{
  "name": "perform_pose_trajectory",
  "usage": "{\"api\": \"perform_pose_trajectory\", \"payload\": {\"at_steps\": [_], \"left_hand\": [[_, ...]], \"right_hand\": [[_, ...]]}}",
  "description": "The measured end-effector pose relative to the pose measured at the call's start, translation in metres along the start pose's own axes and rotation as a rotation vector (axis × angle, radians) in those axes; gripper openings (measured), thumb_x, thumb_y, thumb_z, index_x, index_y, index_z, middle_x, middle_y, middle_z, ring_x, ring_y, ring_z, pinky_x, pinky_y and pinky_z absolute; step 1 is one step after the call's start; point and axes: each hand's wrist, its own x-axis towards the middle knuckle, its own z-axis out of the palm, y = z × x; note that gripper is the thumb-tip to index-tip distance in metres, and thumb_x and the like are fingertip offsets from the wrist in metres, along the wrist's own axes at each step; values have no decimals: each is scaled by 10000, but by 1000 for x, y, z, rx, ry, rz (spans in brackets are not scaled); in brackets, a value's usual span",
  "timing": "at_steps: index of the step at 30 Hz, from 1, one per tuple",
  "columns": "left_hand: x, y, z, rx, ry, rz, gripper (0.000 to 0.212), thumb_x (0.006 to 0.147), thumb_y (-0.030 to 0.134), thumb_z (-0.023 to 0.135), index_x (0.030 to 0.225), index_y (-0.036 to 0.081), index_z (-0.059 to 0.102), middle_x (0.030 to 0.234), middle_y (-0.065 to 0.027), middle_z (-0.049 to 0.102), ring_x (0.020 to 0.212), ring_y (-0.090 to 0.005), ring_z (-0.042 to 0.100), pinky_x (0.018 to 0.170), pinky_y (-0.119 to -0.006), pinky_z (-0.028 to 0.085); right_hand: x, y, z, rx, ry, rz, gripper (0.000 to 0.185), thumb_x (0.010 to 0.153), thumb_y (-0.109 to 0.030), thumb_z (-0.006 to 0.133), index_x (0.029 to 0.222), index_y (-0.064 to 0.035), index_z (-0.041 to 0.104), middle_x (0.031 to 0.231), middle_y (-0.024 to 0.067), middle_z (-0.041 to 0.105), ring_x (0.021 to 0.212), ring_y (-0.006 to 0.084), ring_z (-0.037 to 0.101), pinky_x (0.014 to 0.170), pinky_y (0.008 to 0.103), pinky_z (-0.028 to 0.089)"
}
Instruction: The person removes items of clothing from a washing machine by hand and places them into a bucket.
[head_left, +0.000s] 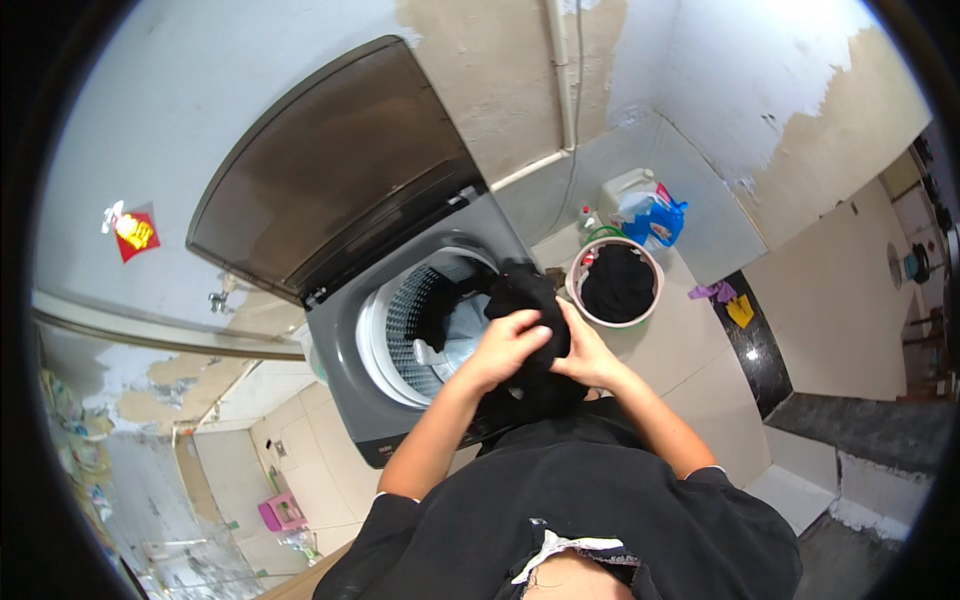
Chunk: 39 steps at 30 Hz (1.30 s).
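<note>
Both my hands are on a black cloth garment (536, 289), which is bunched over the right side of a grey top-load washing machine (337, 375). My left hand (510, 349) lies against its near left side, fingers bent into the fabric. My right hand (589, 349) grips its right edge, thumb towards me. Inside the machine, the ribbed wash drum (405, 307) holds more dark clothing (435, 315) along its far and left wall. The tinted lid (337, 157) stands raised behind the opening. Folds hide some of my fingertips.
Right of the machine, a pale pink bucket (651, 307) on the tiled floor holds black clothes (619, 281). Behind it are a blue bag (658, 221) and a whitish plastic jug (626, 187). Purple cloth (714, 291) and yellow cloth (739, 310) lie near a dark floor strip (757, 360).
</note>
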Motion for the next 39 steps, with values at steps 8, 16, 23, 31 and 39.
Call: {"api": "perform_pose_trajectory", "payload": {"at_steps": [8, 16, 23, 31, 39], "left_hand": [[47, 63, 40, 299, 252, 409, 387, 841, 77, 622, 1219, 47, 548, 1283, -117, 438, 1137, -224, 524, 905, -335, 461], [41, -13, 14, 114, 379, 183, 298, 845, 56, 603, 1139, 17, 580, 1172, -110, 521, 1027, -207, 587, 807, -305, 517], [16, -86, -43, 74, 493, 5, 273, 870, 79, 589, 1133, 5, 576, 1051, -77, 622, 943, -145, 602, 824, -261, 465], [10, -203, -118, 133, 534, -153, 261, 852, 148, 606, 1058, -13, 596, 918, -116, 666, 852, -171, 637, 728, -290, 506], [54, -406, -175, 562, 43, -484, 208, 806, 209, 574, 849, 37, 685, 937, -202, 662, 910, -335, 635, 776, -377, 490]], "right_hand": [[29, -3, -104, 378, 583, -68, 203, 803, 43, 619, 999, -2, 594, 888, -3, 609, 814, 61, 556, 739, 206, 446], [89, 113, -129, 186, 578, 62, 186, 810, 38, 599, 989, -8, 585, 882, -17, 590, 817, 62, 542, 741, 211, 434], [106, 205, -107, -597, 181, 530, 428, 748, -169, 640, 1153, -39, 598, 1092, 198, 628, 1048, 330, 592, 928, 383, 455], [123, 18, 98, -287, 240, -305, 135, 717, -11, 584, 840, -59, 610, 855, 106, 619, 867, 277, 572, 745, 397, 477], [123, 101, 284, -1118, -919, 134, 272, 823, -177, 591, 1056, -45, 635, 1078, 125, 653, 1040, 285, 610, 848, 380, 488]]}}
